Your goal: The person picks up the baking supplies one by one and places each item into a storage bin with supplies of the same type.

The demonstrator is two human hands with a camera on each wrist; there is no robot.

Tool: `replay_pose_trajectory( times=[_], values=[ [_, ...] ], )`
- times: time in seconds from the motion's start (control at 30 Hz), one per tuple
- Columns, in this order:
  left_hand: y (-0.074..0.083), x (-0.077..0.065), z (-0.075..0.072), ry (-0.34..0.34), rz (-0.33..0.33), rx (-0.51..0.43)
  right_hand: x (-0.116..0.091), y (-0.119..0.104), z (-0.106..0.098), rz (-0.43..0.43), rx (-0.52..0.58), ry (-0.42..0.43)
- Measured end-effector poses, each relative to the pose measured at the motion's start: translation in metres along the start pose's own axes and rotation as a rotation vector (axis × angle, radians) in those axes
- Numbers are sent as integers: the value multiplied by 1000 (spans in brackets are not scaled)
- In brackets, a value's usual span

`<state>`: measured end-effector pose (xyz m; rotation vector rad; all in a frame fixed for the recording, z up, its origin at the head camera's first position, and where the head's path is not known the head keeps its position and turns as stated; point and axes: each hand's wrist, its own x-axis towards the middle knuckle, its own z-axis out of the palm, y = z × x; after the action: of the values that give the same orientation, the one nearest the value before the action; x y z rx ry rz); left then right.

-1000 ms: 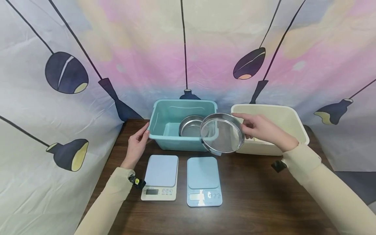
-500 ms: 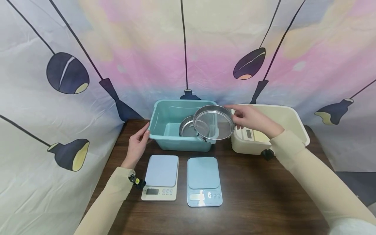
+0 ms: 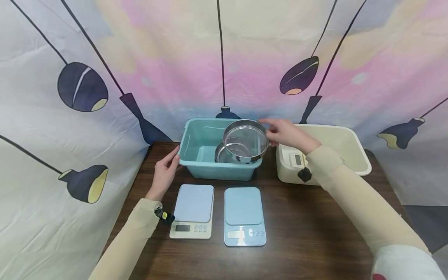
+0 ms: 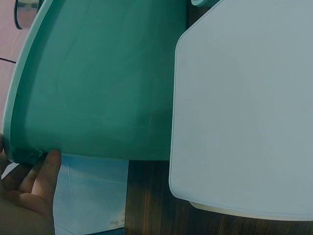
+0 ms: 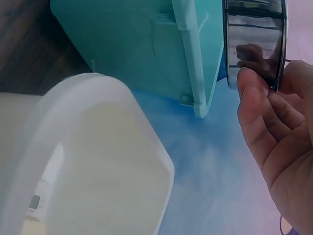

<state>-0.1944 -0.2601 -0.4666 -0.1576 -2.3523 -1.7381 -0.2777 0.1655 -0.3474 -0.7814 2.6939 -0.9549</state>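
Backdrop [image 3: 182, 58]: cloth, pastel pink/blue/cream, w/ dk pendant lamps on it; qty 1.
Table [image 3: 304, 233]: dk brown wood grain; qty 1.
Cream bin [image 3: 343, 142]: rect., rounded corners, on table, robot-free side of things = person's R; partly behind R sleeve [image 3: 364, 198].
Teal bin [image 3: 217, 172]: rect., thick rim, just L of cream bin, small gap btwn. Bins total 2.
Blue scale [image 3: 244, 206]: pale blue, flat on table, in front of teal bin.
White scale [image 3: 193, 204]: off-white body, pale plate, gray display, just L of blue scale.
Scale-like thing [image 3: 295, 158]: whitish w/ small display, in cream bin, partly hidden. Scales incl. this: 3.
Held sieve [image 3: 245, 140]: round, shiny metal band, fine see-thru mesh; looks tilted, raised at R end of teal bin; band mirrors fingers in R wrist view.
2nd sieve [image 3: 219, 154]: same metal type, inside teal bin, partly behind held sieve; can't tell if they touch. Sieves visible: 2.
R hand [image 3: 287, 134]: thumb + fingers pinch held sieve's R edge, index stretched along rim.
L hand [image 3: 164, 173]: fingers fairly straight, tips on teal bin's L end. Hands: 2.
Blk devices [image 3: 304, 174]: 1 per wrist, 2 total.
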Motion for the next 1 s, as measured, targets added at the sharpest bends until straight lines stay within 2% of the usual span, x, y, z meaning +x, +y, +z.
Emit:
replay_pose_trajectory(
  times=[0.4,0.63,0.9,1.0],
  values=[
    [2,0,0,4,-6,18,28,-1,13,18,-5,9],
    [4,-1,0,-6,-4,-13,40,-1,24,48,-47,2],
    [7,-1,1,-8,-31,-2,48,-1,33,38,-90,-18],
    [24,-5,2,-11,-37,12,51,-3,36,24,-99,-19]
  ],
)
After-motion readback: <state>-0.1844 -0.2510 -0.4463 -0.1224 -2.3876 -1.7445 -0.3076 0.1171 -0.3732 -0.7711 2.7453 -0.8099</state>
